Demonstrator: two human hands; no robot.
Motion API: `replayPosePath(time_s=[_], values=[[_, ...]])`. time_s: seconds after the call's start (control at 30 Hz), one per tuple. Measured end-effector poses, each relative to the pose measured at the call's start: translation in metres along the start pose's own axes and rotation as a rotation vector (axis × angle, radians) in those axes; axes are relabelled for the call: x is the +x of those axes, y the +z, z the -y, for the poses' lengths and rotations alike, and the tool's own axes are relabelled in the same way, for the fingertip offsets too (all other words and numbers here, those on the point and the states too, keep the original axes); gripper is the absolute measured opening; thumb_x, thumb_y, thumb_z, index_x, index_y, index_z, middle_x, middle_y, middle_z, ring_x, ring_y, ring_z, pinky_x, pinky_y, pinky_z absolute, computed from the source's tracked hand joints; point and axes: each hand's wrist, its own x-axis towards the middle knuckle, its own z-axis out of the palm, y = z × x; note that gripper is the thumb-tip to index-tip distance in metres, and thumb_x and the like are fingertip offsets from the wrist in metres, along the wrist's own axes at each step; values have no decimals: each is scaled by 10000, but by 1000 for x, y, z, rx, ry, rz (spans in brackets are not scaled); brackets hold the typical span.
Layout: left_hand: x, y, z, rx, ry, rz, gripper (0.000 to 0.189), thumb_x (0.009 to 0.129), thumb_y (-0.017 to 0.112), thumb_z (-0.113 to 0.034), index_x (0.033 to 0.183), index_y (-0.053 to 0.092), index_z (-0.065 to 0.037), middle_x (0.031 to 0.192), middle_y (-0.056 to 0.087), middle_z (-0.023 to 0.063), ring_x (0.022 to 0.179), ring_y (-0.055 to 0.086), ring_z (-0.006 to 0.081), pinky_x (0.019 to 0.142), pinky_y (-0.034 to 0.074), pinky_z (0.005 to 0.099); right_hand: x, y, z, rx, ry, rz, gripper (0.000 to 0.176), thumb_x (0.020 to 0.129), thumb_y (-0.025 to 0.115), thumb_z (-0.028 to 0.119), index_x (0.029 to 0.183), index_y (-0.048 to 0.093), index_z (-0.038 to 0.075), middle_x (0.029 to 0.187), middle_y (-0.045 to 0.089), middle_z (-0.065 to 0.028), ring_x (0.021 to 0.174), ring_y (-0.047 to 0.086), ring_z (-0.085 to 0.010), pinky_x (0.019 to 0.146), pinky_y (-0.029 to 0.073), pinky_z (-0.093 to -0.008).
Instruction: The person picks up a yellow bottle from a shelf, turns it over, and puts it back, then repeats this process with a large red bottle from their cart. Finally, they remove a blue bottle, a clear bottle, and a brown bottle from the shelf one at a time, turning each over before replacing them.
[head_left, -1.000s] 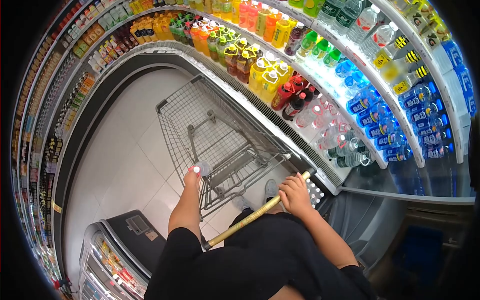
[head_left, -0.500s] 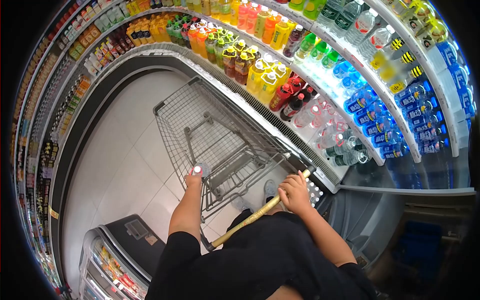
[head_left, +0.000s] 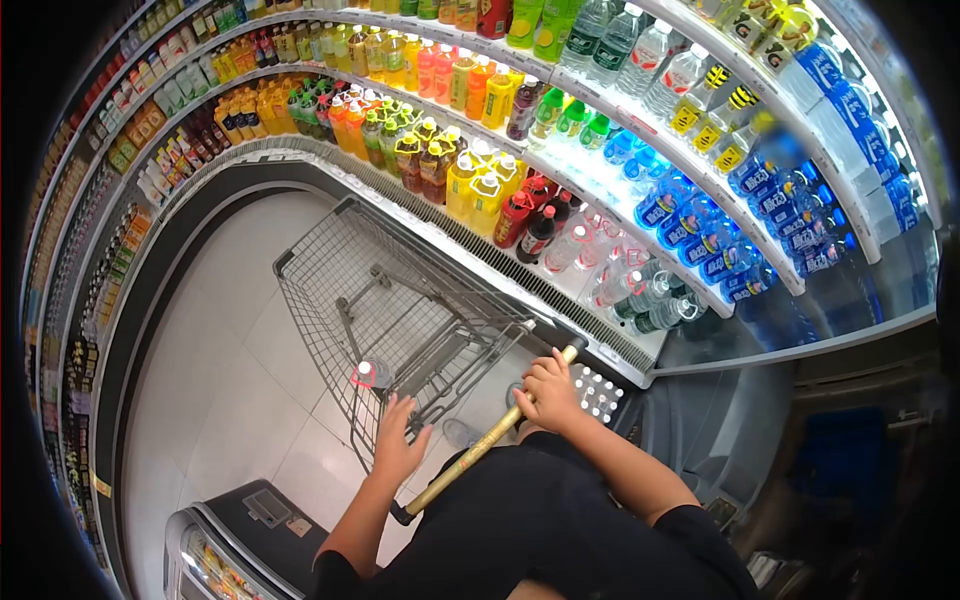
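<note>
A wire shopping cart stands in front of me, angled toward the upper left. My right hand is wrapped round its gold-coloured handlebar, near the black end by the shelf. In the cart's near left part is a clear plastic bottle with a white-and-red cap and a red carrying loop. Just below the bottle, apart from it, my left hand is open, thumb and fingers spread, holding nothing.
Long refrigerated shelves curve along the right and back. Yellow drink bottles, cola bottles and large water bottles line the lowest shelf. Bottles with white caps stand beside the handlebar. A dark-topped display case is at the lower left.
My left hand has let go of the bottle, which stays in the cart, and has drawn back toward me. My right hand remains on the handlebar. The view has shifted.
</note>
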Motion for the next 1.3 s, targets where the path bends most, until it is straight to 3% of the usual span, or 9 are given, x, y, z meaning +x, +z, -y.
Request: replayPosePath(time_s=[0.03, 0.1, 0.13, 0.23, 0.33, 0.5, 0.63, 1.07, 1.3], values=[[-11, -6, -18, 0, 9, -2, 661, 856, 803, -279, 1385, 541, 18, 1417, 558, 260, 1425, 421, 466, 1173, 353, 506, 2, 1, 1, -12, -8, 3, 253, 849, 725, 296, 744, 680, 70, 953, 682, -69, 1113, 600, -303, 1181, 292, -588], [-29, -14, -40, 162, -5, 121, 972, 765, 876, -434, 1485, 414, 26, 1565, 377, 277, 1508, 245, 491, 1212, 239, 580, 4, 6, 2, -16, -18, -2, 285, 843, 724, 314, 726, 674, 59, 928, 677, -73, 1094, 600, -300, 1176, 295, -590], [-39, -12, -38, 165, 4, 121, 972, 765, 876, -434, 1485, 414, 26, 1565, 377, 277, 1508, 245, 491, 1212, 239, 580, 4, 9, 2, -18, -16, -11, 285, 843, 724, 314, 726, 674, 59, 928, 677, -73, 1094, 600, -300, 1176, 295, -590], [-62, -2, -20, 285, -198, 198, 1373, 625, 895, -639, 1596, 179, 15, 1639, 150, 325, 1556, 55, 482, 1195, 59, 693, 9, 15, 7, 1, -20, -28, 283, 846, 717, 317, 726, 679, 64, 905, 663, -78, 1087, 598, -301, 1173, 294, -590], [-55, -14, -23, 344, -298, 228, 1374, 623, 868, -695, 1591, 205, 19, 1633, 152, 338, 1547, 47, 510, 1193, 55, 695, 15, 23, 13, 18, -13, -23, 293, 852, 710, 324, 718, 675, 66, 912, 663, -81, 1091, 597, -303, 1176, 289, -589], [-53, -22, 0, 363, -210, 148, 1295, 629, 873, -681, 1549, 300, 28, 1581, 275, 320, 1501, 196, 496, 1186, 172, 657, 29, 34, 20, 4, -51, -51, 300, 866, 694, 330, 722, 672, 67, 883, 632, -83, 1088, 584, -302, 1180, 283, -586], [-50, -33, 13, 342, -190, 103, 1239, 649, 881, -646, 1533, 330, 23, 1565, 295, 318, 1478, 233, 494, 1194, 218, 602, 44, 44, 26, 21, -90, -85, 303, 866, 691, 332, 721, 672, 67, 882, 630, -81, 1073, 580, -294, 1178, 288, -580], [-27, -52, 32, 283, -233, 44, 1187, 650, 899, -612, 1515, 373, 7, 1562, 316, 319, 1467, 291, 476, 1190, 290, 561, 93, 62, 31, -9, -145, -42, 336, 867, 687, 347, 715, 700, 48, 847, 636, -93, 1037, 576, -309, 1162, 312, -583], [-16, -59, 35, 267, -268, 11, 1089, 639, 898, -628, 1422, 519, 27, 1572, 305, 323, 1476, 288, 465, 1197, 299, 535, 115, 68, 30, -46, -166, -16, 373, 888, 653, 375, 710, 702, 51, 819, 623, -87, 1038, 564, -303, 1165, 307, -569]])
